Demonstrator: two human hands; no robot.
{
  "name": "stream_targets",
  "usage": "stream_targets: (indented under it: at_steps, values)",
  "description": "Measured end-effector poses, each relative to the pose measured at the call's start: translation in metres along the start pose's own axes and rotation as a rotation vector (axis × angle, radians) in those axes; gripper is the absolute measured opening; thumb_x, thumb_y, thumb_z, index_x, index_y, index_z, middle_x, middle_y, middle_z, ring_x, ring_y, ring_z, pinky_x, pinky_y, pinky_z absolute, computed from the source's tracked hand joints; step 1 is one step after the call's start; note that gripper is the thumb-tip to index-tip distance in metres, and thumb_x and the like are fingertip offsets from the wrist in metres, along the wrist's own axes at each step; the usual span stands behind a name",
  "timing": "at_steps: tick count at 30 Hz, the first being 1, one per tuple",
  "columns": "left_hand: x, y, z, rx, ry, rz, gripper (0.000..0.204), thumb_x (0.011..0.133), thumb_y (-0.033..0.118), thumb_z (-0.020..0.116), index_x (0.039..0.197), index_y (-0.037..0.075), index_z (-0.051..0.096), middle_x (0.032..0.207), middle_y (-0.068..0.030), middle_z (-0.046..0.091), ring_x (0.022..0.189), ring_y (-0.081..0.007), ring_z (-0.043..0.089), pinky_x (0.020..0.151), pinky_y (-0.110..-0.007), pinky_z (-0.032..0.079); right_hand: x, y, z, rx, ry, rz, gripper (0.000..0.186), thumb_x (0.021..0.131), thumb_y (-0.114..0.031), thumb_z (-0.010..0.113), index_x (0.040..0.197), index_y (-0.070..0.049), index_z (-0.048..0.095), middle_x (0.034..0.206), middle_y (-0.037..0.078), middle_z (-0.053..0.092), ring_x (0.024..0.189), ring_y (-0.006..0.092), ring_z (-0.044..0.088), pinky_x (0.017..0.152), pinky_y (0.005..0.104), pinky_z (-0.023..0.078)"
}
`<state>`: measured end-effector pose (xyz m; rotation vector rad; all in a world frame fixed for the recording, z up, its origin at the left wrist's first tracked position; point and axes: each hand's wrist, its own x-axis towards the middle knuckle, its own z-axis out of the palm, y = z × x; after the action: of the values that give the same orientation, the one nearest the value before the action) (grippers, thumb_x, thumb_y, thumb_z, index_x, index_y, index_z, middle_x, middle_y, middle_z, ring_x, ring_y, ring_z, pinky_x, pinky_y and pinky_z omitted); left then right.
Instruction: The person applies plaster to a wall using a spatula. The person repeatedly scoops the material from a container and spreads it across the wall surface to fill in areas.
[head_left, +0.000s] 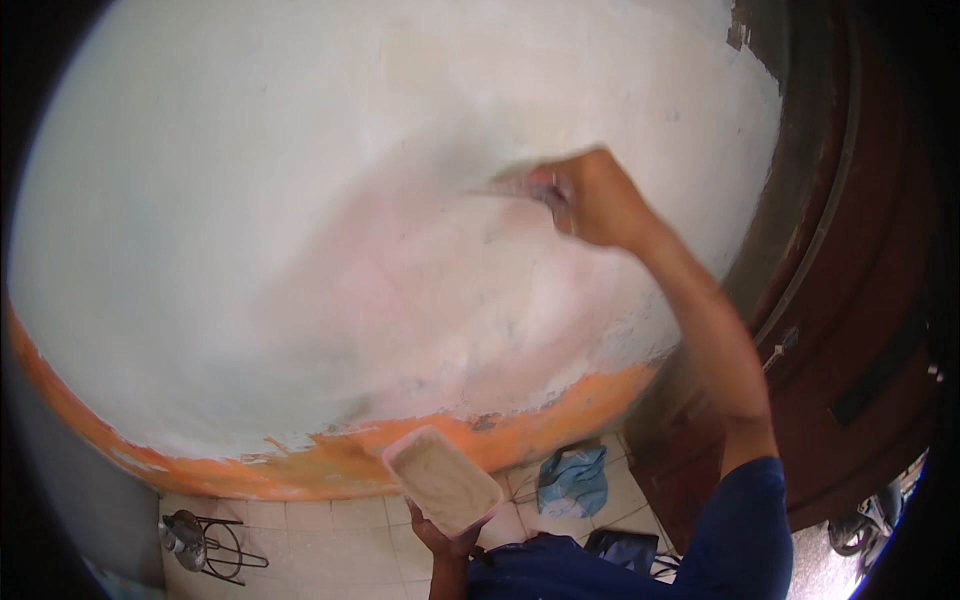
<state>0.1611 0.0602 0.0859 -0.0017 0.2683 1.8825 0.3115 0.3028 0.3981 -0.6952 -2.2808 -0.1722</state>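
Note:
My right hand [592, 200] is raised against the wall, its fingers closed round a scraper [515, 186], probably a putty knife; motion blurs its thin blade. The blade lies at or close to the wall [330, 180], which is coated whitish with a pinkish patch and has a bare orange band [590, 400] along its foot. Lower down, my left hand [445, 538] grips a rectangular pinkish-white tub [448, 485] from beneath and the side. Smooth beige paste, like putty, covers the inside of the tub.
A dark reddish-brown door [850, 330] with a bolt stands at the right. On the tiled floor [340, 560] are a blue plastic bag [573, 482], a black bag [622, 549] and a metal-framed stool [225, 550] with small items on it. Part of a motorcycle [860, 530] shows at lower right.

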Motion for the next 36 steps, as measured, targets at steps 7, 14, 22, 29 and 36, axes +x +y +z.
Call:
stream_targets:
  at_steps: [7, 14, 22, 29, 36]
  values:
    - [-0.008, -0.001, 0.011, -0.059, 0.073, 0.021, 0.083, 0.065, 0.015, 0.084, 0.129, 0.003, 0.033, 0.114, -0.0136, 0.052, 0.098, -0.0255, 0.058, 0.078, -0.039, 0.055, 0.084, 0.010, -0.034, -0.346, 0.070, -0.009, 0.028, 0.062, 0.004, 0.064, 0.089, -0.003, 0.068, 0.083, 0.015, 0.067, 0.077, 0.0268, 0.066, 0.066, 0.0337, 0.051]
    - [-0.005, -0.001, 0.004, 0.261, 0.049, 0.214, 0.088, 0.061, 0.019, 0.086, 0.129, 0.001, 0.033, 0.113, -0.0135, 0.052, 0.095, -0.0256, 0.059, 0.077, -0.040, 0.056, 0.137, 0.009, -0.098, -0.314, 0.308, -0.009, 0.018, 0.069, -0.010, 0.065, 0.086, -0.004, 0.067, 0.084, 0.013, 0.069, 0.080, 0.0223, 0.067, 0.072, 0.0336, 0.053]
    - [-0.011, 0.001, 0.002, 0.367, 0.023, 0.232, 0.077, 0.069, 0.028, 0.075, 0.129, 0.005, 0.034, 0.117, -0.0121, 0.051, 0.101, -0.0263, 0.056, 0.080, -0.043, 0.051, 0.121, 0.030, -0.116, -0.257, 0.856, -0.411, 0.017, 0.067, -0.006, 0.062, 0.083, 0.001, 0.066, 0.083, 0.019, 0.067, 0.080, 0.0311, 0.066, 0.070, 0.0366, 0.052]
    - [-0.009, -0.001, -0.028, 0.509, -0.105, 0.136, 0.066, 0.089, 0.058, 0.038, 0.140, 0.017, 0.033, 0.140, -0.0087, 0.040, 0.126, -0.0355, 0.040, 0.101, -0.061, 0.030, 0.038, 0.032, 0.012, -0.773, 0.424, -0.199, 0.029, 0.075, -0.015, 0.059, 0.100, -0.001, 0.063, 0.117, 0.018, 0.056, 0.107, 0.0324, 0.055, 0.075, 0.0397, 0.054]
    - [-0.017, -0.001, 0.023, 0.147, 0.120, 0.096, 0.084, 0.059, 0.023, 0.087, 0.124, 0.003, 0.038, 0.111, -0.0109, 0.054, 0.095, -0.0225, 0.060, 0.077, -0.036, 0.054, -0.039, 0.020, 0.094, -0.684, 0.422, -0.431, 0.033, 0.062, 0.002, 0.058, 0.094, -0.002, 0.064, 0.098, 0.011, 0.062, 0.091, 0.0264, 0.061, 0.065, 0.0312, 0.055]
